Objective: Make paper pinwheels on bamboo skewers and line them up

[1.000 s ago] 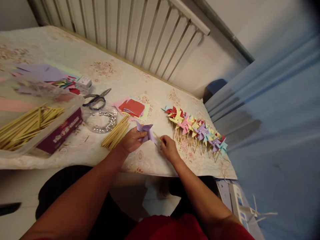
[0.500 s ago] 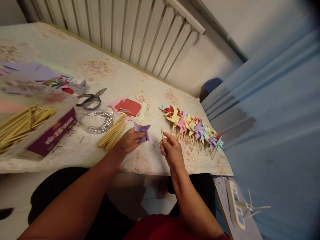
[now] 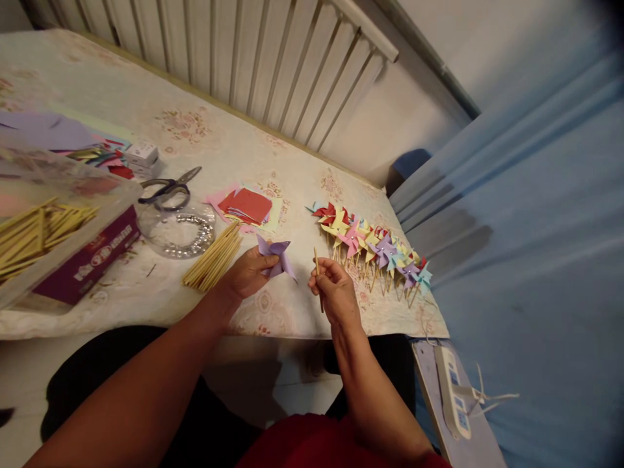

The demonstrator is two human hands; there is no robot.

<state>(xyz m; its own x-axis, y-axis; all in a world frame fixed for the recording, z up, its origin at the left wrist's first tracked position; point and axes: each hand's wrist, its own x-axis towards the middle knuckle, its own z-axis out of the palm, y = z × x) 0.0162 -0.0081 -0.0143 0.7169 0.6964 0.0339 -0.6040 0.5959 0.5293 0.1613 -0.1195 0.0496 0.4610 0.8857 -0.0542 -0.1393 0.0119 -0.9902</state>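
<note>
My left hand [image 3: 248,273] pinches a folded purple paper pinwheel [image 3: 275,255] just above the table [image 3: 205,143]. My right hand [image 3: 334,289] is closed round a thin wooden stick [image 3: 317,273], held nearly upright a short way right of the pinwheel. The stick and the pinwheel are apart. A loose bundle of wooden sticks [image 3: 213,260] lies on the table just left of my left hand.
A row of finished coloured pinwheels on sticks [image 3: 370,250] lies at the right. Red and pink paper squares [image 3: 246,207], scissors [image 3: 168,188], a clear round dish of pins [image 3: 178,231], a plastic tub of sticks [image 3: 43,234] and a power strip [image 3: 451,396] are around.
My right hand lifted the stick off the table and turned it upright. The purple pinwheel stayed in my left hand. The view drifted slightly.
</note>
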